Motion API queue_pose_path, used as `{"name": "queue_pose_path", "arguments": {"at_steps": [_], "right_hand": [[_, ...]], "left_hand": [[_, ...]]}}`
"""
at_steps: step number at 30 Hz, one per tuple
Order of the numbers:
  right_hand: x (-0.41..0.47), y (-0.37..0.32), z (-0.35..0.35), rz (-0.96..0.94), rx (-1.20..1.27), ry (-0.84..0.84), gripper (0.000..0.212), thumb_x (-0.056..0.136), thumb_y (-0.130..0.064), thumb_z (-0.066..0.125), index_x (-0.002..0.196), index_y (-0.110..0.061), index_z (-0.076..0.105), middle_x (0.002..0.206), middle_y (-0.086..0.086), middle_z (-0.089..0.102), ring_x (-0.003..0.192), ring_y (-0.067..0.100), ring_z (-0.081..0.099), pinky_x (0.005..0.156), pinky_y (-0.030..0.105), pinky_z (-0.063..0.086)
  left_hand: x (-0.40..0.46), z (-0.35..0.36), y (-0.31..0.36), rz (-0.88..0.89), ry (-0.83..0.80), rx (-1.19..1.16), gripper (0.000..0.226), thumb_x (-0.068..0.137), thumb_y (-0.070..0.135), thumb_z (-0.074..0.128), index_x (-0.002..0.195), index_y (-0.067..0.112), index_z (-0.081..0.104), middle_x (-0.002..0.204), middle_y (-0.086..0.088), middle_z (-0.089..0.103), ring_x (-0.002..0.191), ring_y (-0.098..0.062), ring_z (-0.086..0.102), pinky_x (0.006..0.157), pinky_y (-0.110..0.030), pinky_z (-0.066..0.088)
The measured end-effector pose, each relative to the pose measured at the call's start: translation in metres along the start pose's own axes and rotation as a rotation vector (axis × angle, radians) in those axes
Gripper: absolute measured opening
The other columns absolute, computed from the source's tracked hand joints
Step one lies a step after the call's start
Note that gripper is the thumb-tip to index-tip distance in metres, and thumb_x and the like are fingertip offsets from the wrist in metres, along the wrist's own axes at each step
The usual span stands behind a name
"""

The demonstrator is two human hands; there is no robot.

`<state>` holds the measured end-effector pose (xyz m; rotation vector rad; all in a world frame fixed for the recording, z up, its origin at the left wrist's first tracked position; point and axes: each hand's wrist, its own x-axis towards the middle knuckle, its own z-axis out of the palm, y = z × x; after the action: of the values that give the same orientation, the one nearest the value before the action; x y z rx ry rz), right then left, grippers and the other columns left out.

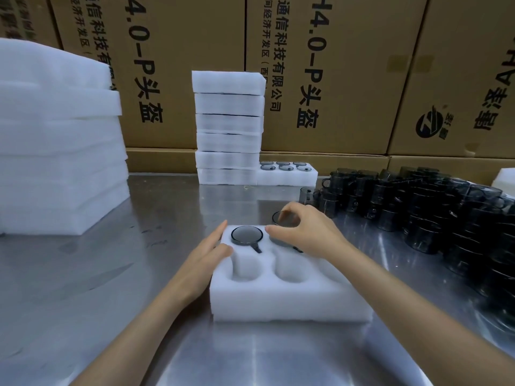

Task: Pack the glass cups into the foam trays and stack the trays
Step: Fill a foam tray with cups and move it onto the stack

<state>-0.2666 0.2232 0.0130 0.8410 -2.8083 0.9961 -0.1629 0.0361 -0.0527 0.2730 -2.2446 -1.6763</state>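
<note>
Landmark: working foam tray (289, 299), white, on the steel table (111, 274) directly before the person.

- Cup 1 (247, 235): dark glass, seated in the tray's far-left pocket, handle lying in its slot. Packed.
- Cup 2 (281, 218): at the tray's far-right pocket, mostly hidden by the right hand (309, 232), whose curled fingers pinch its rim. Judged mid-insertion; seating cannot be confirmed.
- Left hand (211, 254): fingers straight, pressed flat against the tray's left edge, steadying it.
- Pockets near the person: 2 visible, both unfilled; any others lie under the right forearm.
- Loose cups (434, 207): large heap right of the tray. Unpacked.
- Finished stack (228, 126): 6 closed trays, beyond the tray.
- Filled tray (287, 174): 6 cups showing, just right of that stack, not yet stacked.
- Spare foam (55, 135): tall pile, far left of the tray.

Progress, estimated: early to middle; most cups remain.
</note>
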Motion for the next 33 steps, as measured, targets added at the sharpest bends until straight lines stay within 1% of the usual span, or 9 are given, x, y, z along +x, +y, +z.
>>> {"name": "queue_pose_path", "arguments": {"at_steps": [4,9,11,14,16,18,23,30,33], "right_hand": [[0.001,0.002,0.002,0.009,-0.002,0.000,0.036,0.071,-0.063,0.063,0.095,-0.037,0.054,0.099,-0.008,0.055,0.087,0.012,0.055,0.054,0.023,0.034],[-0.004,0.006,-0.002,-0.027,0.029,-0.021,0.065,0.074,-0.073,0.053,0.126,-0.034,0.051,0.117,-0.010,0.049,0.105,0.007,0.052,0.087,0.032,0.045],[-0.007,0.009,-0.008,-0.060,0.070,0.045,0.062,0.079,-0.071,0.044,0.128,-0.034,0.052,0.116,-0.013,0.049,0.107,0.004,0.050,0.089,0.032,0.043],[-0.014,0.019,-0.020,-0.136,0.138,0.159,0.045,0.090,-0.057,0.036,0.127,-0.038,0.054,0.119,-0.019,0.052,0.116,0.003,0.047,0.098,0.035,0.039],[-0.022,0.027,-0.024,-0.213,0.111,0.140,0.041,0.098,-0.042,0.034,0.137,-0.035,0.047,0.136,-0.022,0.046,0.130,0.001,0.037,0.109,0.033,0.031],[-0.029,0.034,-0.023,-0.284,0.022,0.071,0.042,0.101,-0.033,0.033,0.143,-0.033,0.037,0.146,-0.024,0.034,0.137,-0.002,0.025,0.115,0.026,0.018],[-0.033,0.038,-0.015,-0.296,-0.137,-0.128,0.046,0.102,-0.032,0.027,0.148,-0.035,0.023,0.152,-0.027,0.014,0.140,-0.008,0.007,0.109,0.012,0.003],[-0.031,0.034,-0.018,-0.213,-0.246,-0.256,0.045,0.101,-0.034,0.025,0.146,-0.037,0.031,0.152,-0.028,0.019,0.140,-0.006,0.014,0.111,0.019,0.012],[-0.030,0.031,-0.019,-0.221,-0.283,-0.282,0.045,0.102,-0.033,0.023,0.146,-0.037,0.030,0.153,-0.026,0.017,0.141,-0.003,0.012,0.110,0.019,0.010]], "left_hand": [[-0.002,0.000,0.002,0.002,0.005,0.026,0.074,0.070,0.043,0.048,0.143,0.041,0.032,0.137,0.027,0.036,0.124,0.006,0.037,0.097,-0.022,0.028],[-0.006,-0.001,0.011,0.051,-0.018,0.067,0.073,0.074,0.043,0.049,0.144,0.039,0.029,0.137,0.028,0.034,0.109,0.027,0.035,0.096,-0.017,0.026],[-0.006,-0.001,0.018,0.097,-0.001,0.071,0.067,0.081,0.038,0.051,0.144,0.039,0.028,0.145,0.024,0.030,0.123,0.015,0.033,0.103,-0.019,0.024],[-0.010,-0.002,0.036,0.242,0.019,0.178,0.058,0.082,0.038,0.045,0.135,0.051,0.029,0.145,0.032,0.028,0.133,0.014,0.023,0.110,-0.016,0.019],[-0.016,0.002,0.051,0.356,-0.054,0.337,0.055,0.083,0.043,0.039,0.133,0.057,0.023,0.143,0.041,0.020,0.132,0.022,0.012,0.106,-0.004,0.011],[-0.018,0.012,0.061,0.444,-0.155,0.535,0.056,0.086,0.047,0.031,0.138,0.055,0.013,0.147,0.040,0.008,0.134,0.021,0.000,0.109,-0.006,0.002],[-0.020,0.030,0.068,0.423,-0.317,0.869,0.065,0.084,0.048,0.015,0.148,0.039,0.012,0.153,0.028,0.002,0.138,0.012,-0.012,0.115,-0.024,-0.010],[-0.018,0.034,0.070,0.350,-0.363,0.923,0.068,0.079,0.047,0.015,0.146,0.039,0.028,0.155,0.022,0.016,0.142,0.005,0.003,0.101,-0.008,-0.005],[-0.016,0.034,0.067,0.339,-0.357,0.902,0.055,0.090,0.048,0.020,0.145,0.041,0.027,0.154,0.024,0.015,0.141,0.006,0.003,0.099,-0.007,-0.005]]}}
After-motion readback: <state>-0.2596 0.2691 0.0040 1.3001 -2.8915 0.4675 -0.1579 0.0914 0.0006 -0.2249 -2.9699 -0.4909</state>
